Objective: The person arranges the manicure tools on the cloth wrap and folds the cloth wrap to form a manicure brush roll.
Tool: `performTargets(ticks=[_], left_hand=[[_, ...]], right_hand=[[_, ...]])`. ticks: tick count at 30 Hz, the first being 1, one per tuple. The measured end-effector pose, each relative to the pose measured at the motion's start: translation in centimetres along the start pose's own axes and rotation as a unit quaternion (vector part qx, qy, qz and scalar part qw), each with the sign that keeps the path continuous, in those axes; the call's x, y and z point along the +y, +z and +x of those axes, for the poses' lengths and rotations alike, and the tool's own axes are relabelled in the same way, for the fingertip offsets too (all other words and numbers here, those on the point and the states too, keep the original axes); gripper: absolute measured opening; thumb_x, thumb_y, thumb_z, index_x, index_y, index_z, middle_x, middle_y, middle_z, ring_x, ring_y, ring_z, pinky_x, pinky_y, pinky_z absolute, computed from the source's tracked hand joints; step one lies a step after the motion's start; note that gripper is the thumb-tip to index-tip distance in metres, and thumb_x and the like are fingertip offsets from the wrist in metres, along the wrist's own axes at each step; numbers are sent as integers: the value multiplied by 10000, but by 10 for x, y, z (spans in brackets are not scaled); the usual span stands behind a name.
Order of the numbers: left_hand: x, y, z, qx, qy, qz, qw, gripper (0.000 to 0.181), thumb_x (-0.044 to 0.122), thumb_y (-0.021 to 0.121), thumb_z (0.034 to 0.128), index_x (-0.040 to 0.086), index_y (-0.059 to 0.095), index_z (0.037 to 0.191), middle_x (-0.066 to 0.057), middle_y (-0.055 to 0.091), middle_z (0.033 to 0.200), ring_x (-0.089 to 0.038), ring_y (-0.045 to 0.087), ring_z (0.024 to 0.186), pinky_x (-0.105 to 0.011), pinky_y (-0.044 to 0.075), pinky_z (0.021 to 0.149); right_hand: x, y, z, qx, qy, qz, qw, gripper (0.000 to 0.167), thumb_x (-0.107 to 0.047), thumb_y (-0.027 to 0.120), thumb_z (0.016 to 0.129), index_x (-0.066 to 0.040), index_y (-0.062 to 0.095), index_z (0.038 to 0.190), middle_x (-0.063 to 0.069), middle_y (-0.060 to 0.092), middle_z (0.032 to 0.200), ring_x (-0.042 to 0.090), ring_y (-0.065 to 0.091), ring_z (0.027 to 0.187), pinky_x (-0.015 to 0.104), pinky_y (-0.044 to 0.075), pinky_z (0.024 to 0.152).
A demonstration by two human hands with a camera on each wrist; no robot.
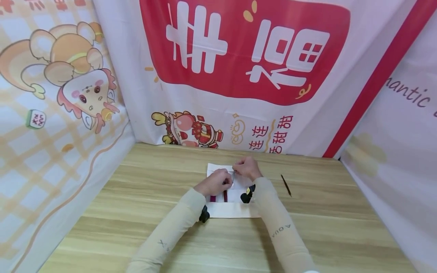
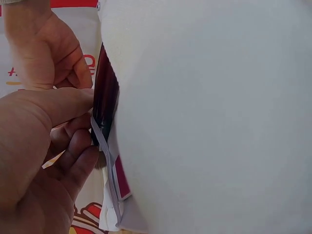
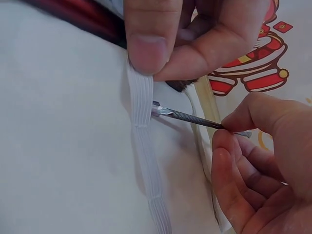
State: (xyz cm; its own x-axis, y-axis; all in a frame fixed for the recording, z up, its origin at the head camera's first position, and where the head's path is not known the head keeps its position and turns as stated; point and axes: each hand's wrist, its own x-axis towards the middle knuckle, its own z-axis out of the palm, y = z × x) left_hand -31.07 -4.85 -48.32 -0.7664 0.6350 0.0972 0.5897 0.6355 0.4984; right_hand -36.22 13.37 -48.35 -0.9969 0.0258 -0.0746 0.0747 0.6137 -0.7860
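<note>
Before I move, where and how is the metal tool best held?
Probably pinch the metal tool on its textured shaft, coming from its free end, as the right hand does: the roughness should aid grip, and the opposite end lies at the elastic band.

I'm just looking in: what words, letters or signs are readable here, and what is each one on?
"幸福", large and sideways: back cloth.
"甜", in small red writing: back cloth; the rest there is too small or cut off to trust.
"antic", its start cut off: right-hand cloth.
"AQUA", as it seems: right sleeve.
"X", with smaller letters too blurred to read: left sleeve.
Left-hand cloth: red characters, cut off, unreadable.
</note>
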Motion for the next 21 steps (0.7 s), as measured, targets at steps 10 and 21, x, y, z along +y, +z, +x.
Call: performTargets(ticks=[10, 21], left_hand=[[3, -1, -1, -84, -16, -13, 10000, 82, 59, 693, 999, 68, 733, 928, -60, 642, 978, -181, 550, 930, -389, 482, 929], [-1, 3, 0, -43, 128, 266, 9996, 118, 78, 699, 995, 114, 720, 885, -32, 625, 957, -171, 532, 936, -371, 469, 932]], right_hand=[[-1, -2, 0, -187, 174, -163, 9995, 104, -146, 771, 885, -74, 810, 819, 30, 750, 740, 147, 650, 692, 253, 495, 701], [2, -5, 3, -292, 222, -458, 9983, 167, -148, 769, 851, -14, 795, 754, 78, 739, 661, 112, 617, 573, 217, 464, 601]])
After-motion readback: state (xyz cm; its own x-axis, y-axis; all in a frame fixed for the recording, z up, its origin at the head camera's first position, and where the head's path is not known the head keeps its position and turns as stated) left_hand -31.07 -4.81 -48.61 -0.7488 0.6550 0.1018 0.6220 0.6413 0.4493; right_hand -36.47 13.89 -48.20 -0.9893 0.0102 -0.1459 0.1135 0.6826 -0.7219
